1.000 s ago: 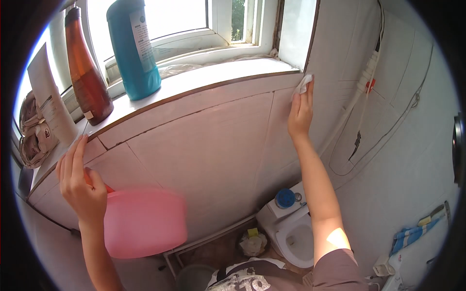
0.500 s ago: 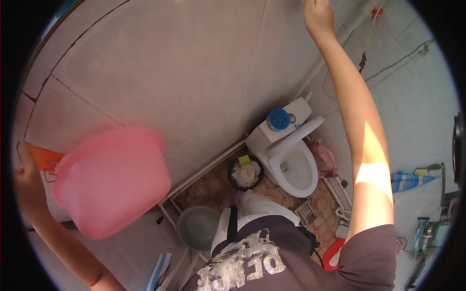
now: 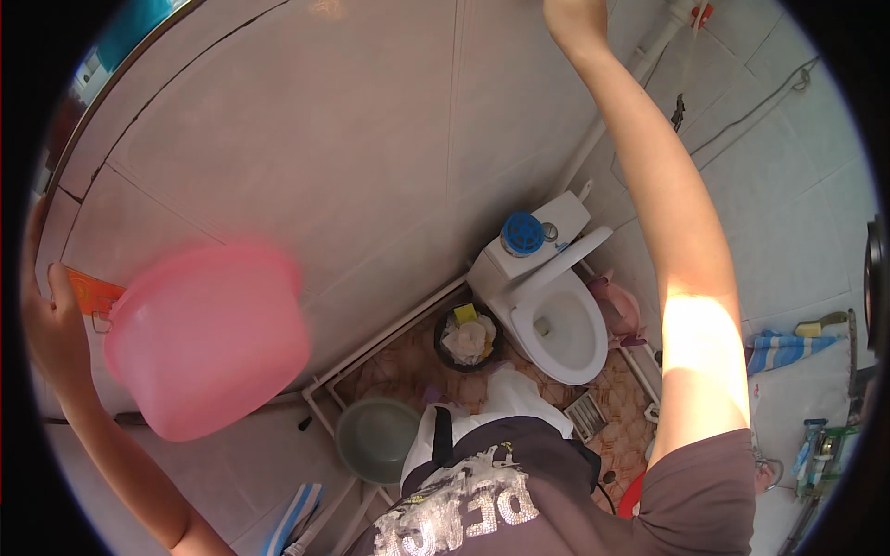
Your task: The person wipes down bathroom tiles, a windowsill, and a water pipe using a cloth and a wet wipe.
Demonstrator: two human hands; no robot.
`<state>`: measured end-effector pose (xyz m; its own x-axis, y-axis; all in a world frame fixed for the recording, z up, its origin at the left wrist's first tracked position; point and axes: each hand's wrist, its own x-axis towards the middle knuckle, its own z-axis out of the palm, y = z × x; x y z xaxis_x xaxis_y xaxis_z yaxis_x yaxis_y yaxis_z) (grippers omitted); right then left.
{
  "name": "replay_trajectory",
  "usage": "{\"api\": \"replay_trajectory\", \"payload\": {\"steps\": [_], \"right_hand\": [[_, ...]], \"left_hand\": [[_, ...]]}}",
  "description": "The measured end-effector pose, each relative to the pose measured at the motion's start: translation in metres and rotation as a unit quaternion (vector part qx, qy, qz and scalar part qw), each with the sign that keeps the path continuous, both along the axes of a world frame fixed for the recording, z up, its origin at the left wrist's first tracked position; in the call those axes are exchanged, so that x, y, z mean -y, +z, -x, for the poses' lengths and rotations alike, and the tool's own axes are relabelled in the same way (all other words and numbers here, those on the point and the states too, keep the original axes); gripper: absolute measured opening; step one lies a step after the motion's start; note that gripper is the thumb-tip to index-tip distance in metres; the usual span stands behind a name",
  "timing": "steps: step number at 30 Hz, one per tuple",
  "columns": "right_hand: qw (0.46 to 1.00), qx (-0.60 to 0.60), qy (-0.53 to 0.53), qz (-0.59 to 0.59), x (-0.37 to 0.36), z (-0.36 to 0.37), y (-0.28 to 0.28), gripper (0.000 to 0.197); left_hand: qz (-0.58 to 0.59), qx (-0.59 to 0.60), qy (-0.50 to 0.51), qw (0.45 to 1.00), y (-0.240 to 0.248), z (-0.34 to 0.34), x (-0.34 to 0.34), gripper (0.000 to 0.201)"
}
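My left hand (image 3: 57,329) is raised at the far left, its thumb apart from a finger stretched upward along the wall. The picture's dark rim hides part of it. Beside the thumb is an orange patch (image 3: 85,289) on the wall, with a metal hook (image 3: 100,322). A pink plastic basin (image 3: 209,343) hangs against the wall next to that hook, apart from the hand. My right hand (image 3: 577,23) reaches high in front of the tiled wall (image 3: 371,130). The top edge cuts off its fingers, so what they touch is hidden.
Below are a white toilet (image 3: 561,324) with a blue-lidded container (image 3: 522,233) on its tank, a trash bin (image 3: 468,336) and a grey-green basin (image 3: 378,440). Pipes (image 3: 399,324) run along the wall's foot. A blue-striped towel (image 3: 788,352) hangs at the right.
The view has shifted slightly. My left hand's finger now stretches upward, away from the thumb. My right hand sits higher and farther left, its fingers now out of the picture.
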<state>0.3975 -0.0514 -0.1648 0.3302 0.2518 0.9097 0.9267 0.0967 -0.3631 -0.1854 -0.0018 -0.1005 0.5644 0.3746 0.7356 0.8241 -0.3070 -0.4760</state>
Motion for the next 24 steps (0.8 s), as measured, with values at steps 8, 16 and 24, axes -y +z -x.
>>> {"api": "replay_trajectory", "payload": {"steps": [8,16,24], "right_hand": [[0.992,0.118,0.038,-0.008,0.008,-0.027,0.011,0.044],[0.966,0.256,0.027,-0.021,0.013,-0.059,-0.001,0.04],[0.946,0.309,0.095,0.004,0.006,-0.099,0.016,0.045]], "left_hand": [[0.03,0.122,0.063,0.99,0.002,-0.031,0.014,0.046],[-0.018,0.09,-0.002,0.996,-0.011,-0.192,0.075,0.045],[0.067,0.057,-0.044,0.995,-0.021,-0.344,0.082,0.069]]}}
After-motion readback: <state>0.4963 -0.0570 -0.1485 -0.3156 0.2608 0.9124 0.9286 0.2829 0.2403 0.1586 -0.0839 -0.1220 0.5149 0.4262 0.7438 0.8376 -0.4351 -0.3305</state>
